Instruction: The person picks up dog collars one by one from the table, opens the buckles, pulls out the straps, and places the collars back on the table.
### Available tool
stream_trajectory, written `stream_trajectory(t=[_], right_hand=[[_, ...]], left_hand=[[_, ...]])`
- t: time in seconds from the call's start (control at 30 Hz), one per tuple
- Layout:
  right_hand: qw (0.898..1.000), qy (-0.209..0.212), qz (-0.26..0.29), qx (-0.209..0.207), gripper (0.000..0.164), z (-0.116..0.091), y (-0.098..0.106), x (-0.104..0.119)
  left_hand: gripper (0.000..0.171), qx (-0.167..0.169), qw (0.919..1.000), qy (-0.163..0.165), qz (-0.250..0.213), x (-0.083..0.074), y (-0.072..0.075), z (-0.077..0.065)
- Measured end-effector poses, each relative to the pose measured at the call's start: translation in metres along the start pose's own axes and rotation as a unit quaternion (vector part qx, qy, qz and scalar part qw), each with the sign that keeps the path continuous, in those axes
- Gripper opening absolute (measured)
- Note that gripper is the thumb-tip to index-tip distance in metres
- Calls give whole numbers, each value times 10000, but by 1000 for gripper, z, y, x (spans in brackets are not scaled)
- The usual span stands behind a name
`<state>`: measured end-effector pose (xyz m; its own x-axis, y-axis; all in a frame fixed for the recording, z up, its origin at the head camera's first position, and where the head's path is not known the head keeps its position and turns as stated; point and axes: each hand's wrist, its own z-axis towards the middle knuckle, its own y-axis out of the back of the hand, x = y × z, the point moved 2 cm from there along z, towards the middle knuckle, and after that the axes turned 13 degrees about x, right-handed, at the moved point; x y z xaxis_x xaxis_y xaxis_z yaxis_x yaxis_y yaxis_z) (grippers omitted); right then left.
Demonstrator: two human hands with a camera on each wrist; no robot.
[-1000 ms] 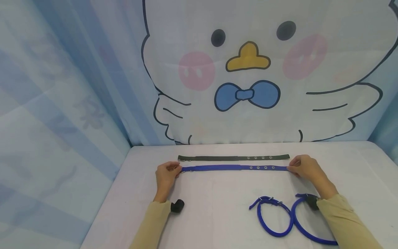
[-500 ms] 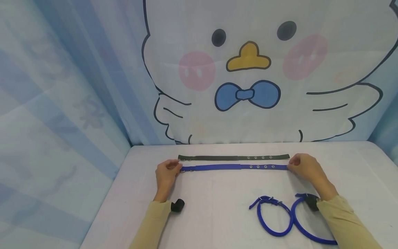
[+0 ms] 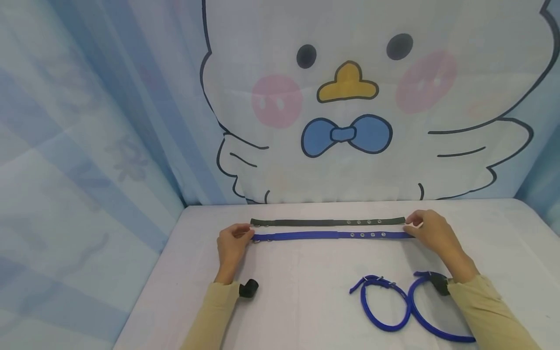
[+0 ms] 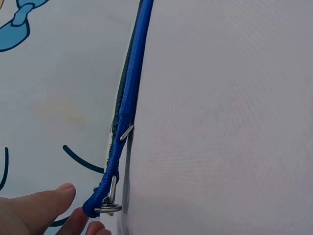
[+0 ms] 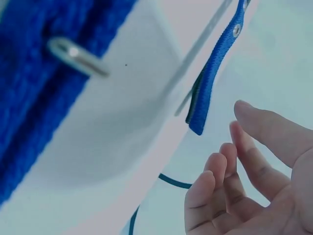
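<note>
A flat blue collar (image 3: 302, 236) with metal eyelets lies stretched straight across the table, just in front of a dark green collar (image 3: 302, 222) of similar shape. My left hand (image 3: 231, 248) is at the blue collar's buckle end. In the left wrist view the thumb stands apart from the strap, while a fingertip is right beside the metal buckle (image 4: 108, 209). My right hand (image 3: 435, 236) is by the eyelet end. Its fingers are loosely bent, and the right wrist view shows a gap between them and the blue strap end (image 5: 200, 120).
Two round blue collars (image 3: 391, 328) lie buckled into rings at the front right, the right one partly under the right sleeve (image 3: 485, 306). Black wrist cameras (image 3: 248, 288) sit on both cuffs. A printed curtain (image 3: 350, 175) hangs along the table's back edge.
My right hand has let go of the blue collar's end and shifted slightly up. The left hand has moved a little to the left. Both straight collars stay in place.
</note>
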<state>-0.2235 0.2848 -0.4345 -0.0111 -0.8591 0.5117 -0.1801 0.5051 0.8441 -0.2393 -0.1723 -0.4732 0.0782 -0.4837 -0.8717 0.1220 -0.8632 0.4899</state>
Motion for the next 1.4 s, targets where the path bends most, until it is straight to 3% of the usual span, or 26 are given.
stream_trajectory(t=[0.47, 0.6, 0.87, 1.23, 1.4], right_hand=[[9996, 258, 55, 50, 24, -15, 2, 18], [9991, 424, 14, 67, 25, -23, 2, 24], [9975, 692, -99, 114, 24, -43, -3, 36], [9971, 642, -128, 386, 29, -60, -11, 46], [9960, 719, -166, 508, 29, -67, -16, 50]], left_hand=[[21, 144, 9995, -123, -261, -20, -1, -11], [19, 238, 9987, -392, -237, -31, -6, -19], [18, 673, 9925, -996, -227, -49, -23, -37], [19, 1371, 9850, -1043, -131, -73, -51, -65], [20, 1677, 9782, -1223, -38, -78, -65, -75]])
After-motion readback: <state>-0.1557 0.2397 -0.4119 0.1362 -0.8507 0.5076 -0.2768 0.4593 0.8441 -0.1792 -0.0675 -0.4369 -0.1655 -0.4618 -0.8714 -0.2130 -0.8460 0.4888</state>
